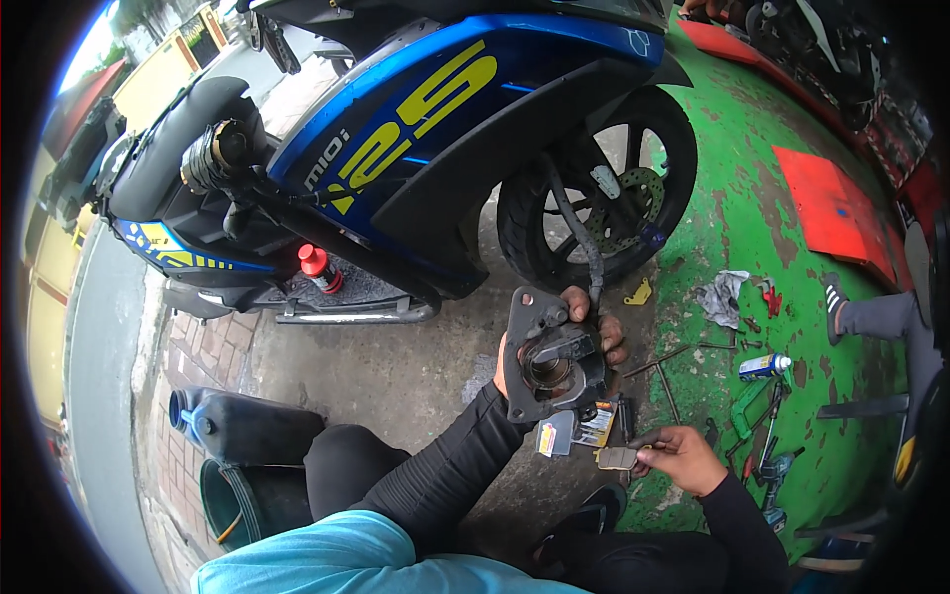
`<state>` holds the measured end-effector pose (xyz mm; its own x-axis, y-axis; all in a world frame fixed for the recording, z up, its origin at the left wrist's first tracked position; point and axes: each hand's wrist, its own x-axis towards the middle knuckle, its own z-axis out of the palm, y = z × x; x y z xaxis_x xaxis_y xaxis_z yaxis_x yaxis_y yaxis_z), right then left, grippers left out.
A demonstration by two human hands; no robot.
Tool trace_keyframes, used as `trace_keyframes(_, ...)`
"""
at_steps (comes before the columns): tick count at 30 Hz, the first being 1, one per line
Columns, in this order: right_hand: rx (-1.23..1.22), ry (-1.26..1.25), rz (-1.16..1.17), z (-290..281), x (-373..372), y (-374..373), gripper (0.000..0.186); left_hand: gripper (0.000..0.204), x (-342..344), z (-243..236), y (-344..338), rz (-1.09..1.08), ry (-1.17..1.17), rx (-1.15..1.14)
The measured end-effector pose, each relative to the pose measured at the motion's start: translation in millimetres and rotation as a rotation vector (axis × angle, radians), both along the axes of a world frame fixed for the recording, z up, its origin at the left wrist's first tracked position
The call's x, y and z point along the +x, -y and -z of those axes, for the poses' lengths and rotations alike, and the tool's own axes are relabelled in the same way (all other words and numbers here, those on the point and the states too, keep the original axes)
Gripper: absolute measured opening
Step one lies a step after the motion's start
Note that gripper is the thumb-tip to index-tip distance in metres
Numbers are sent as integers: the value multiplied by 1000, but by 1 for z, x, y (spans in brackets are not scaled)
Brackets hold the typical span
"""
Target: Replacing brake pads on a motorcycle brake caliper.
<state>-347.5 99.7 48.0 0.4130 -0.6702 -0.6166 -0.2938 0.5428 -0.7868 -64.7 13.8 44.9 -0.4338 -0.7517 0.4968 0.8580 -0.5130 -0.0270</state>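
My left hand is wrapped round a dark, grimy brake caliper, its fingers showing along the far right side. The caliper's round piston bore faces up toward me, and a brake hose runs from it up to the scooter's front wheel. Lower and to the right, my right hand pinches a brake pad between thumb and fingers, apart from the caliper. Below the caliper, on the ground, lie an opened card package and a clear plastic piece.
A blue scooter stands ahead, its front wheel and brake disc exposed. A red bottle rests on its footboard. Tools, a T-handle wrench, a rag and a spray can lie right. Dark containers stand left.
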Motion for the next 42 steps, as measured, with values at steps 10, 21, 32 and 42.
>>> trace_keyframes(10, 126, 602, 269, -56, 29, -3, 23, 26, -22, -19, -1, -136, 4, 142)
trace_keyframes(21, -40, 617, 460, -64, 60, -11, 19, 42, -22, -19, -4, -136, 19, 174)
trace_keyframes(32, 6, 561, 367, -68, 85, -16, 17, 33, -21, -15, 1, -173, 161, 183)
trace_keyframes(42, -24, 642, 450, -73, 116, -8, 16, 43, -18, -14, 1, -108, 92, 143)
